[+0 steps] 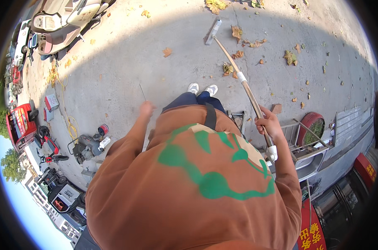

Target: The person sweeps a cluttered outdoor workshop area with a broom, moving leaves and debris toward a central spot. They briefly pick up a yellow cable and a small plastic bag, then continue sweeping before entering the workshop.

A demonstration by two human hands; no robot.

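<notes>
My right hand (269, 125) is wrapped round the lower part of a long metallic telescopic pole (252, 96) with white collars and a white end cap. The pole slants forward, away from me. At its far end a white T-shaped squeegee head (214, 32) is over the grey pavement, and I cannot tell whether it touches. My left hand (146, 108) hangs at my left side, slightly blurred and closed. A thin dark rod (142, 92) sticks out forward from its fingers; the rest of the rod is hidden in the hand.
Dry leaves (291, 57) lie scattered ahead. At left are a parked scooter (66, 23), a yellow hose (72, 127), a dark grey machine (89, 148) and a red tricycle (22, 125). A metal sink frame (307, 160) and round red planter (312, 125) stand close on the right.
</notes>
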